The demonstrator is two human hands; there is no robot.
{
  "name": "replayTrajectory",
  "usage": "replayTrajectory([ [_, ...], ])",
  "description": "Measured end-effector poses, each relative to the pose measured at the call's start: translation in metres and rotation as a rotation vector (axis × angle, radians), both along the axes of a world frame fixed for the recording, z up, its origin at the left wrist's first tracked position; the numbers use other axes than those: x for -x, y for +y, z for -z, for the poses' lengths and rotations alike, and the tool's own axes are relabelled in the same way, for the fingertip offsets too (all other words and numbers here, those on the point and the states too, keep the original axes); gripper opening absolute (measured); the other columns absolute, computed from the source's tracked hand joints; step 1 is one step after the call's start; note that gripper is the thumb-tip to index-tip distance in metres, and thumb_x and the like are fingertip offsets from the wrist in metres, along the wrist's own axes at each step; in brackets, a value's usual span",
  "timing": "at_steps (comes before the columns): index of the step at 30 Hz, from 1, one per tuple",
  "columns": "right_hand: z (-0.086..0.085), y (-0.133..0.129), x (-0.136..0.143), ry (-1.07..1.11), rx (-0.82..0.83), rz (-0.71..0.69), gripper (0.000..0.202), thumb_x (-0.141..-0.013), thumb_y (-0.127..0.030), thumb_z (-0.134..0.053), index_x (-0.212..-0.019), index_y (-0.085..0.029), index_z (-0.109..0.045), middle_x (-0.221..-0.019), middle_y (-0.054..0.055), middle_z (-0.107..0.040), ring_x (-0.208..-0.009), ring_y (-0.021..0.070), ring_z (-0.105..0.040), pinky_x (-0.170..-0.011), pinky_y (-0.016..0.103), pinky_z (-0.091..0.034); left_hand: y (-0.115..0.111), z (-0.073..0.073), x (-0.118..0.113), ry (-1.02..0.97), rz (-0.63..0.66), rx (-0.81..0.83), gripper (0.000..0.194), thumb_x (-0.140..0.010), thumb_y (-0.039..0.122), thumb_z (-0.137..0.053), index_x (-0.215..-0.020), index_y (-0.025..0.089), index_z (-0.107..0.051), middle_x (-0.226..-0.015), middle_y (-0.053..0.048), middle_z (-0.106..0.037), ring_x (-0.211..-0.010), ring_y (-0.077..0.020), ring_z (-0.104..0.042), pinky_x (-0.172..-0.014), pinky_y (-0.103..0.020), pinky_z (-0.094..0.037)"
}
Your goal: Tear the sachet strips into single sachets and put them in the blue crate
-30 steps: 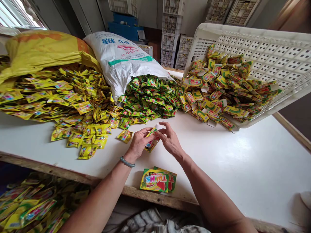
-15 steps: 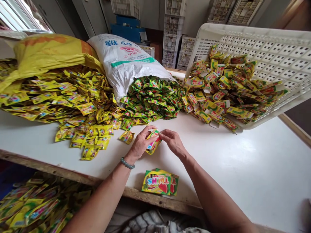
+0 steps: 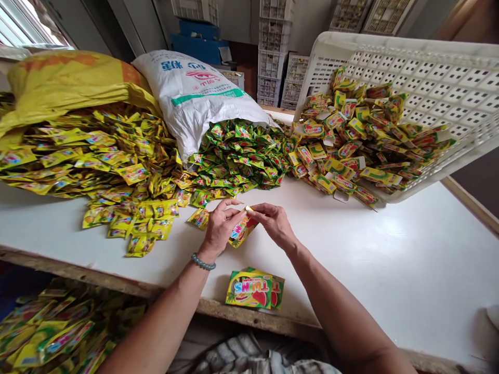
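A small yellow, green and red candy box [image 3: 242, 228] is held at a tilt between both hands over the white table. My left hand [image 3: 223, 226] grips its left side, thumb on the printed face. My right hand [image 3: 273, 222] pinches the top end, where a small white flap shows between the fingertips. Just left of my left hand lies one yellow packet [image 3: 198, 218]. Nearer the table's front edge, two flat boxes [image 3: 248, 290] overlap, printed side up. Green packets [image 3: 241, 156] are heaped beyond the hands.
A yellow sack [image 3: 78, 78] and a white sack [image 3: 202, 91] spill packets across the table [image 3: 351, 249]. At the right, a tilted white basket [image 3: 440, 67] holds many small boxes. More boxes [image 3: 58, 332] lie below the table's edge at lower left. Crates [image 3: 273, 62] are stacked behind.
The fingertips of both hands have come together at the box's top end, where a white flap now shows. The whole view has shifted slightly.
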State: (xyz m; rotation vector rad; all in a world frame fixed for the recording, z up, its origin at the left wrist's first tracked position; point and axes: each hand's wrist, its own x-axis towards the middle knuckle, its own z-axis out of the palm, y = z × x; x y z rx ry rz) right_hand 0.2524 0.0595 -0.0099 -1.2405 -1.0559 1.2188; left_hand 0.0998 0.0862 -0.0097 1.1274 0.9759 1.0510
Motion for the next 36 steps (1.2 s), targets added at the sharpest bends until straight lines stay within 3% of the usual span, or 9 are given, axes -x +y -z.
replayTrajectory([
  [6, 0.000, 0.001, -0.006, 0.088, 0.097, 0.032, 0.036, -0.061, -0.048, -0.080, -0.077, -0.016, -0.079, -0.071, 0.005, -0.072, -0.067, 0.0152, -0.056, -0.070, 0.030, -0.045, 0.002, -0.001, 0.001, -0.039, 0.013, 0.078, 0.052, -0.057, 0.037, -0.086, -0.096, 0.019, -0.056, -0.074, -0.001, -0.074, -0.062, -0.0196, -0.068, -0.061, -0.030, -0.052],
  [12, 0.000, -0.003, -0.002, 0.084, 0.013, -0.095, 0.032, -0.076, -0.047, -0.068, -0.090, -0.020, -0.081, -0.089, 0.004, -0.076, -0.091, 0.0224, -0.063, -0.088, 0.036, -0.047, 0.003, 0.000, 0.004, -0.065, -0.031, 0.056, 0.047, -0.060, 0.039, -0.085, -0.094, 0.018, -0.060, -0.068, 0.000, -0.073, -0.060, -0.0177, -0.067, -0.060, -0.028, -0.051],
  [23, 0.004, -0.016, 0.025, -0.437, -0.362, 0.104, 0.028, -0.095, -0.041, -0.052, -0.103, -0.032, -0.077, -0.101, 0.004, -0.075, -0.099, 0.0230, -0.060, -0.093, 0.037, -0.047, 0.007, -0.003, 0.011, -0.159, 0.017, 0.125, 0.051, -0.060, 0.035, -0.084, -0.100, 0.020, -0.056, -0.065, 0.003, -0.068, -0.054, -0.0134, -0.062, -0.055, -0.024, -0.049],
  [26, 0.004, -0.017, 0.025, -0.487, -0.396, 0.119, 0.030, -0.095, -0.043, -0.050, -0.096, -0.029, -0.077, -0.095, 0.005, -0.075, -0.095, 0.0232, -0.060, -0.091, 0.037, -0.046, 0.007, -0.003, 0.012, -0.148, 0.002, 0.125, 0.051, -0.062, 0.036, -0.083, -0.101, 0.020, -0.055, -0.066, 0.003, -0.069, -0.055, -0.0135, -0.063, -0.056, -0.024, -0.049],
  [28, 0.003, -0.014, 0.024, -0.452, -0.320, 0.138, 0.038, -0.096, -0.048, -0.046, -0.085, -0.027, -0.076, -0.086, 0.005, -0.074, -0.089, 0.0223, -0.062, -0.087, 0.035, -0.047, 0.003, -0.005, 0.014, -0.104, 0.018, 0.109, 0.050, -0.064, 0.038, -0.082, -0.102, 0.021, -0.053, -0.066, 0.003, -0.069, -0.055, -0.0139, -0.063, -0.056, -0.024, -0.049],
  [30, 0.002, -0.003, 0.020, -0.376, -0.220, 0.219, 0.044, -0.097, -0.052, -0.042, -0.084, -0.024, -0.074, -0.084, 0.006, -0.073, -0.086, 0.0215, -0.064, -0.085, 0.034, -0.048, -0.004, -0.009, 0.015, -0.006, 0.116, 0.058, 0.048, -0.068, 0.039, -0.080, -0.105, 0.022, -0.053, -0.066, 0.002, -0.070, -0.057, -0.0153, -0.065, -0.057, -0.024, -0.048],
  [32, -0.003, 0.017, 0.011, -0.356, -0.176, 0.320, 0.042, -0.096, -0.053, -0.042, -0.092, -0.021, -0.070, -0.089, 0.007, -0.073, -0.087, 0.0214, -0.065, -0.083, 0.033, -0.049, -0.014, -0.014, 0.015, 0.145, 0.316, -0.041, 0.045, -0.073, 0.039, -0.077, -0.109, 0.022, -0.057, -0.068, 0.000, -0.072, -0.062, -0.0176, -0.067, -0.060, -0.025, -0.049],
  [34, -0.008, 0.044, -0.003, -0.482, -0.181, 0.374, 0.033, -0.094, -0.045, -0.046, -0.099, -0.018, -0.066, -0.091, 0.008, -0.072, -0.086, 0.0217, -0.065, -0.081, 0.033, -0.049, -0.024, -0.018, 0.014, 0.295, 0.552, -0.146, 0.043, -0.076, 0.038, -0.074, -0.115, 0.022, -0.062, -0.076, -0.004, -0.076, -0.071, -0.0206, -0.071, -0.066, -0.026, -0.051],
  [36, -0.011, 0.074, -0.020, -0.710, -0.143, 0.364, 0.028, -0.090, -0.027, -0.050, -0.113, -0.016, -0.062, -0.102, 0.010, -0.071, -0.093, 0.0242, -0.065, -0.086, 0.037, -0.048, -0.032, -0.021, 0.014, 0.402, 0.697, -0.202, 0.046, -0.078, 0.038, -0.072, -0.121, 0.023, -0.064, -0.092, -0.007, -0.079, -0.081, -0.0232, -0.073, -0.073, -0.028, -0.052],
])
